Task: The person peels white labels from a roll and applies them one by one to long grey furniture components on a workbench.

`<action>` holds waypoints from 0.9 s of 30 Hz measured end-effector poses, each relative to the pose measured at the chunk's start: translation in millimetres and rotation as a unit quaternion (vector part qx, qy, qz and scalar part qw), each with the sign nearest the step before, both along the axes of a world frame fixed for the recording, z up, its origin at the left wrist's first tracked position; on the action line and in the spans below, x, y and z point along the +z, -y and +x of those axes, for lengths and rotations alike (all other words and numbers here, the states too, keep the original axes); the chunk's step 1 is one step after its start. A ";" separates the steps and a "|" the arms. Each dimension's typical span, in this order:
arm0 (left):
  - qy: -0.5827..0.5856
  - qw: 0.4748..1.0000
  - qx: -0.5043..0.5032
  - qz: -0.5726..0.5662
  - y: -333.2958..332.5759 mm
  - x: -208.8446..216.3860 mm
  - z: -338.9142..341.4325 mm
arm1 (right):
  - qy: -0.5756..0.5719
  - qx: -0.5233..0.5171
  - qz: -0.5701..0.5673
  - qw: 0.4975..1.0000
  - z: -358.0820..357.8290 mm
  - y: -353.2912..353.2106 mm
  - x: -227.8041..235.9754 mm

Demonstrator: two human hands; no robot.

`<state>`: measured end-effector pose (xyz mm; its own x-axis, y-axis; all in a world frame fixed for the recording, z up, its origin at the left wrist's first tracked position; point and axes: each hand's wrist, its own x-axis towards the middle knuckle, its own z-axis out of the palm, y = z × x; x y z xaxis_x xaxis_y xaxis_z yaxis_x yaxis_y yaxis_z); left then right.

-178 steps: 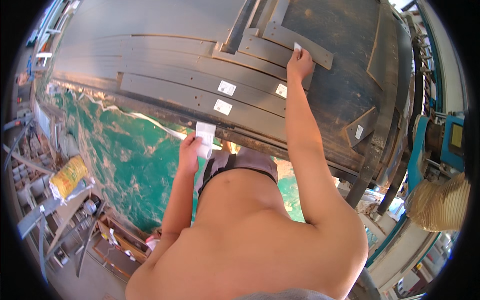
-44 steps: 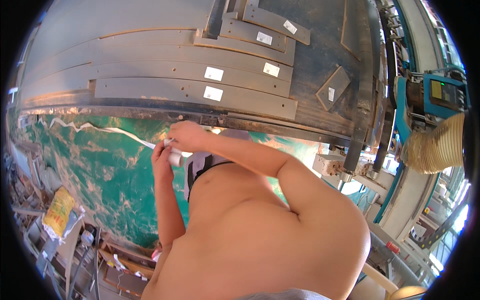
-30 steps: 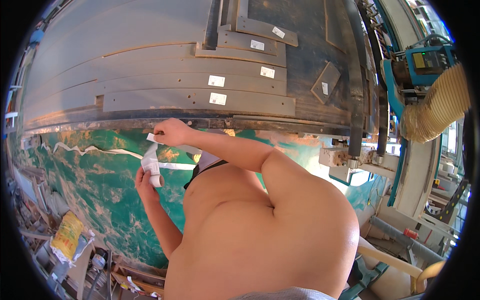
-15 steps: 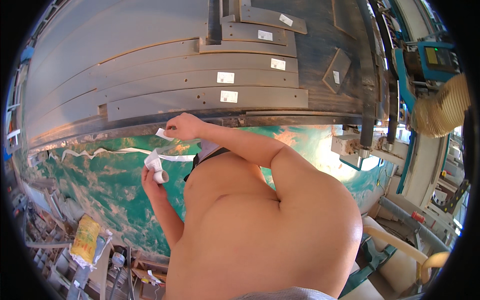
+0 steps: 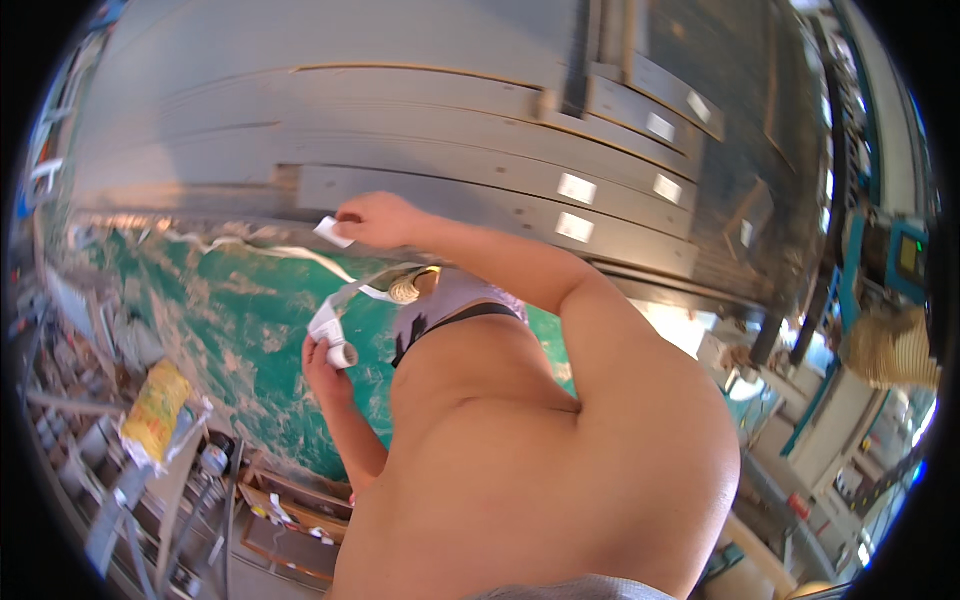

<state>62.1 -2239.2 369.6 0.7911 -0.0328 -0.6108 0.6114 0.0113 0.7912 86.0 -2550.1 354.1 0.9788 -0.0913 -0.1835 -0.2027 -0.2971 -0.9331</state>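
My left hand is closed around a small roll of white labels, low over the green floor. A loose strip of backing paper trails from the roll off to the left. Between the fingertips of my right hand is one white label, pinched at its edge. That hand hovers by the near edge of a long grey panel lying on the machine bed. Several panels there bear white labels, such as the label on the nearest one.
A dark machine bed carries the cut panels ahead. To the right stand a teal control box and a ribbed hose. At lower left are a yellow sack and a wooden drawer among clutter.
The view has turned, so the panels appear shifted right and tilted. My right hand has come closer to the nearest panel, still with the label. My left hand keeps the roll.
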 end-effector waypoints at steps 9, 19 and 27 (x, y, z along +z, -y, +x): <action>0.092 0.985 0.142 -0.025 -153.0 7.2 69.2 | -0.067 0.019 0.070 0.995 111.2 -146.1 -2.2; 0.093 0.969 0.220 -0.068 -250.7 0.4 156.5 | -0.009 -0.109 0.327 0.939 285.6 -210.0 2.6; 0.081 0.983 0.156 -0.049 -224.0 15.5 269.4 | 0.007 -0.324 0.566 0.758 397.7 -123.6 -102.2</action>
<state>331.5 -2015.2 385.2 0.8580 0.1753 -0.4828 0.4327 0.2598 0.8633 483.7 -2426.5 251.9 0.7980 -0.3450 -0.4941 0.0477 0.8535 -0.5189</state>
